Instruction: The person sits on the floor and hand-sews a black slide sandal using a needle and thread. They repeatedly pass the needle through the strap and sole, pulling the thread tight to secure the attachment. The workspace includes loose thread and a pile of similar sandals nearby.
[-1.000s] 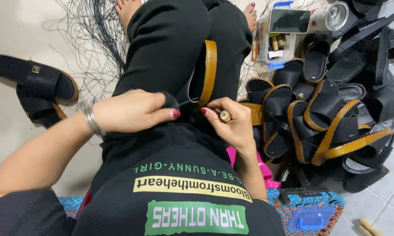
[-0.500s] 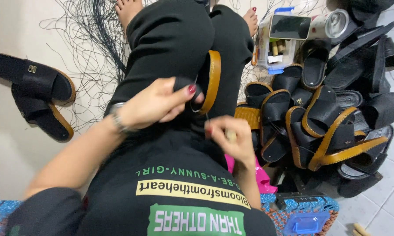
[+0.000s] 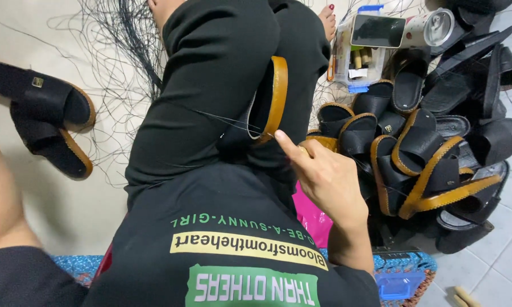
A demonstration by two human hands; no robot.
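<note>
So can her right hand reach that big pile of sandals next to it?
Probably yes: the right hand sits just beside the sandal pile, with nothing between them, though it is touching the tan-edged sandal on her lap.

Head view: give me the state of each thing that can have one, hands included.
right hand: raised, forefinger touching the sandal's tan edge
left hand: out of view, only the forearm shows
sandal on lap: wedged on edge between the knees
black thread: pulled taut
sandal pile: heaped
clear box: open
can: lying sideways
</note>
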